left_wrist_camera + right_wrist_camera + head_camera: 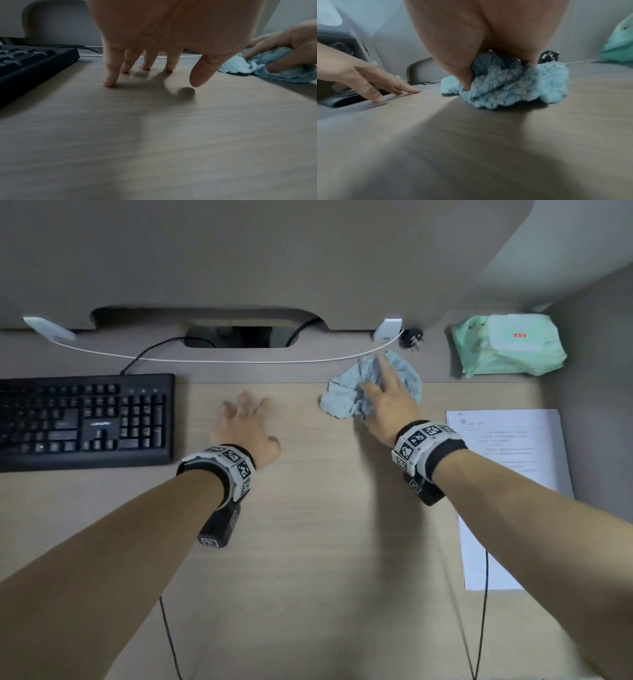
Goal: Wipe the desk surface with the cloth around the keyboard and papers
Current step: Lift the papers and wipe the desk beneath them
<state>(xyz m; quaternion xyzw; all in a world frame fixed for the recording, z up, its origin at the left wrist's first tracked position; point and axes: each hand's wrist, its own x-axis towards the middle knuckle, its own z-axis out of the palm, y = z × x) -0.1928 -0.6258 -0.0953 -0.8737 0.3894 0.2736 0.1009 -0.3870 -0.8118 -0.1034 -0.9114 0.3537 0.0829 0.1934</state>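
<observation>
A crumpled light-blue cloth (pixel 346 402) (pixel 236 67) (pixel 505 89) lies on the wooden desk (pixel 308 542) at the far middle-right. My right hand (pixel 387 402) (pixel 467 75) presses down on it, thumb dug into the folds and fingers over the top. Between cloth and keyboard, my left hand (pixel 243 422) (pixel 149 65) rests on spread fingertips on bare desk and holds nothing. The black keyboard (pixel 85 422) (pixel 25 65) sits at the left. White papers (pixel 510 460) lie at the right, partly under my right forearm.
A green wipes pack (pixel 507 345) (pixel 618 44) sits at the back right. A black plug (pixel 412 338) and a white cable (pixel 222 360) lie just behind the cloth. A cable cutout (pixel 236 335) opens at the back edge under the partition.
</observation>
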